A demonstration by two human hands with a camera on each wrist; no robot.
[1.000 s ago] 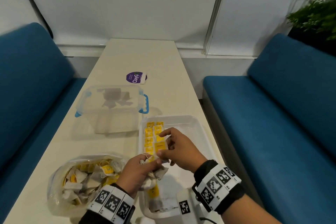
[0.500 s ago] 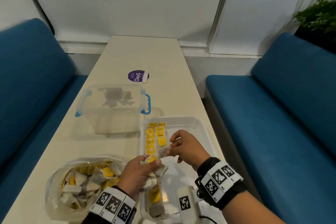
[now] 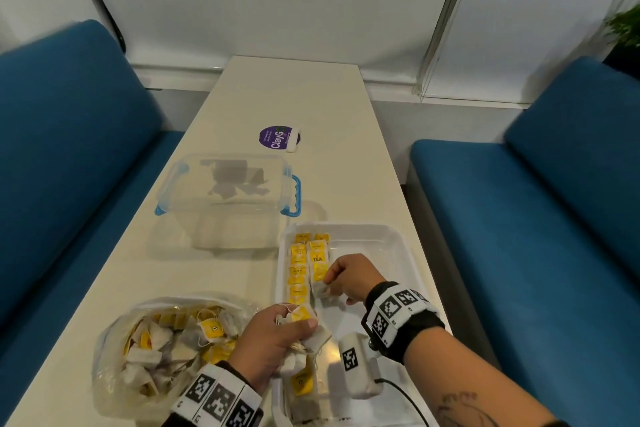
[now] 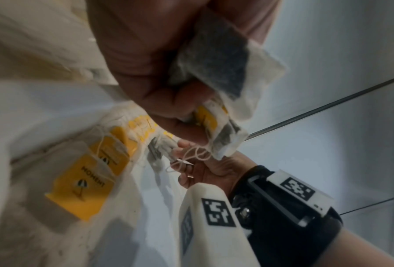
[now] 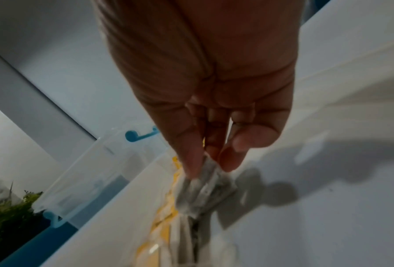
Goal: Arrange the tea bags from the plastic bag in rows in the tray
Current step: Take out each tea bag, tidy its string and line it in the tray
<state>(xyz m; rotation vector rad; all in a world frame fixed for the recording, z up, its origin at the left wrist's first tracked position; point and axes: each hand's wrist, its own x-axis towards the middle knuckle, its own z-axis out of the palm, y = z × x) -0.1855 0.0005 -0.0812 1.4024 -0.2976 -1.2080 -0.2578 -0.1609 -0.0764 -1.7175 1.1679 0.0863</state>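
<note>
We count: 1 tray (image 3: 398, 239), 1 plastic bag (image 3: 114, 350), 1 clear container (image 3: 221, 215) w/ blue clips, 1 purple round sticker (image 3: 275, 137), 2 blue sofas (image 3: 62, 149). Tea bags set in tray rows (image 3: 301, 269): approx. 9 yellow tags visible, in 2 cols. Loose bags in plastic bag: too many, overlapping; no exact count. Hands: 2.
</note>
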